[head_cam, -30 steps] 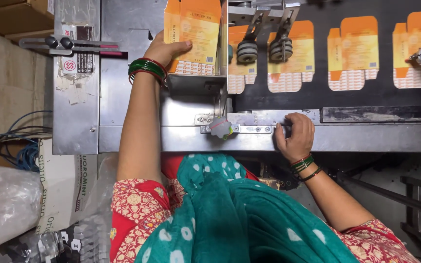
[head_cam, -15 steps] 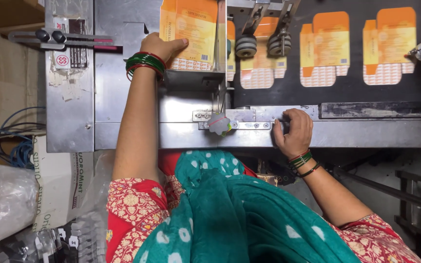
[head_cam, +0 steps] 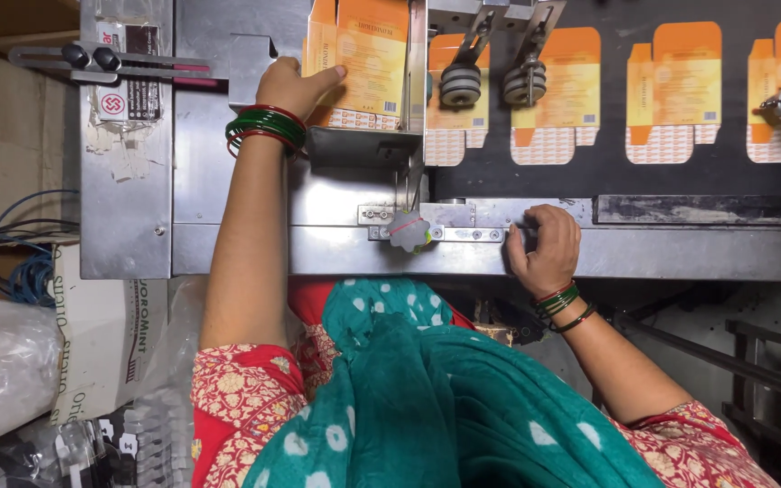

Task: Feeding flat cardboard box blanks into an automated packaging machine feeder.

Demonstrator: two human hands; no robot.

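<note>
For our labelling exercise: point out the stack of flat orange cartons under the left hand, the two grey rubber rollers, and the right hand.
Stack of flat orange cartons point(head_cam: 372, 54), head view, front face.
Two grey rubber rollers point(head_cam: 460, 86), head view, left roller's rim.
Right hand point(head_cam: 546, 246), head view, back of hand.

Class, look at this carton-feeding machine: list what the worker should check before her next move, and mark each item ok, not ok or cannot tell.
1. Left hand is pressed against the carton stack in the feeder: ok.
2. Stack stands upright in the feeder: ok.
3. Right hand grips the machine rail, away from the belt: ok.
4. Rollers are free of both hands: ok.
5. Flat cartons on the belt lie spaced apart: ok.
6. Belt running or stopped: cannot tell.
</note>
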